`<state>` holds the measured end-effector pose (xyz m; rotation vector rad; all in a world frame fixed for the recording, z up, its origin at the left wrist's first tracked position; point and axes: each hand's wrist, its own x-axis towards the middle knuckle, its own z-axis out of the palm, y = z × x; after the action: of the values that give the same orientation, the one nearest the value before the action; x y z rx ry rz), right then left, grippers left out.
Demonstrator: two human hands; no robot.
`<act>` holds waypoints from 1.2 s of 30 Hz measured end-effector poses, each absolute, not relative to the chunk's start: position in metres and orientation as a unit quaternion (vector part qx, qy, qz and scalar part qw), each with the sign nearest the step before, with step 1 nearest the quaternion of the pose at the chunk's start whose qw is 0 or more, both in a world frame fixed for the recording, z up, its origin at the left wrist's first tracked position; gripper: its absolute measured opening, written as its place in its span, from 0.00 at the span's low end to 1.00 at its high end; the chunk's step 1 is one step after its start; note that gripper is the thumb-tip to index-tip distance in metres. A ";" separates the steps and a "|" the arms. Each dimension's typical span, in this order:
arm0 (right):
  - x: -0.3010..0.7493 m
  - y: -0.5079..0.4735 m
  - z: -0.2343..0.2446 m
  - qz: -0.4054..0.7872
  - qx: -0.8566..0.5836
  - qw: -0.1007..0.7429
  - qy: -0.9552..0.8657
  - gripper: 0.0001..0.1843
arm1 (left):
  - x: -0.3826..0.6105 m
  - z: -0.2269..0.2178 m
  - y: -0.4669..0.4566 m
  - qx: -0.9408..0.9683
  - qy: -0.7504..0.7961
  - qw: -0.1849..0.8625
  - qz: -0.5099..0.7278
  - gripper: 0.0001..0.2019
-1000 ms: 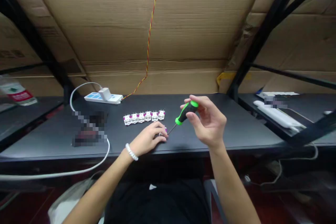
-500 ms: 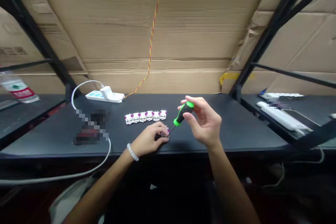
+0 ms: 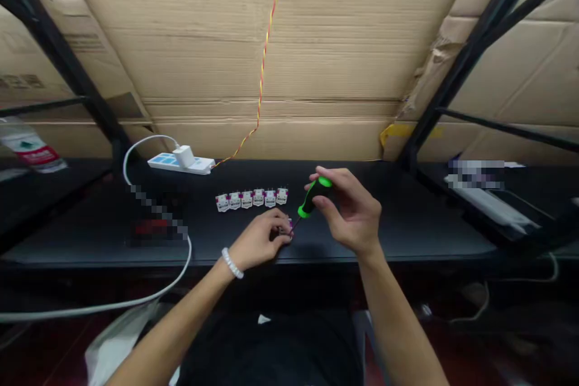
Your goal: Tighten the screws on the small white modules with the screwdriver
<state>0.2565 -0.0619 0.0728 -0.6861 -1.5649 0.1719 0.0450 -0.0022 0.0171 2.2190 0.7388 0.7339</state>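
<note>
My right hand grips a green-and-black screwdriver by its handle, with the shaft slanting down to the left. The tip meets a small white-and-purple part, which looks like a small electrical terminal or switch. Thumb and fingers of my left hand pinch that part against the table near its front edge; much of it is hidden by the fingers. Just beyond my left hand lies a row of several similar white-and-purple parts, side by side.
A white power strip with a plugged-in adapter stands at the back left of the black table. A white cable runs from it over the front edge. Black metal posts frame both sides. A plastic bottle lies far left.
The view has tilted slightly. Both hands stay nearly in place, with the screwdriver still on the small part; the right hand and handle have shifted very slightly left.
</note>
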 end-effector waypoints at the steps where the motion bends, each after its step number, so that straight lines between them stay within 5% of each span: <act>1: 0.256 -0.062 0.073 0.073 -0.302 0.652 -0.691 0.27 | 0.045 0.017 -0.002 0.852 0.284 0.338 0.282 0.05; 11: 0.253 -0.066 0.075 0.046 -0.299 0.631 -0.714 0.30 | 0.045 0.016 -0.003 0.845 0.281 0.346 0.295 0.05; 20: 0.234 -0.059 0.087 -0.037 -0.340 0.623 -0.704 0.21 | 0.048 0.016 -0.005 0.843 0.297 0.338 0.293 0.04; 26: 0.223 -0.049 0.094 0.120 -0.305 0.579 -0.746 0.21 | 0.047 0.016 -0.004 0.836 0.309 0.341 0.298 0.06; 32: 0.222 -0.048 0.097 0.007 -0.356 0.607 -0.711 0.16 | 0.048 0.017 -0.004 0.835 0.306 0.349 0.296 0.06; 36: 0.225 -0.048 0.092 0.096 -0.321 0.609 -0.719 0.19 | 0.048 0.018 -0.005 0.838 0.305 0.348 0.289 0.07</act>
<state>0.2253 -0.0476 0.0918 -0.7424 -1.6606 0.2217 0.0482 -0.0048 0.0182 2.1733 0.7901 0.7501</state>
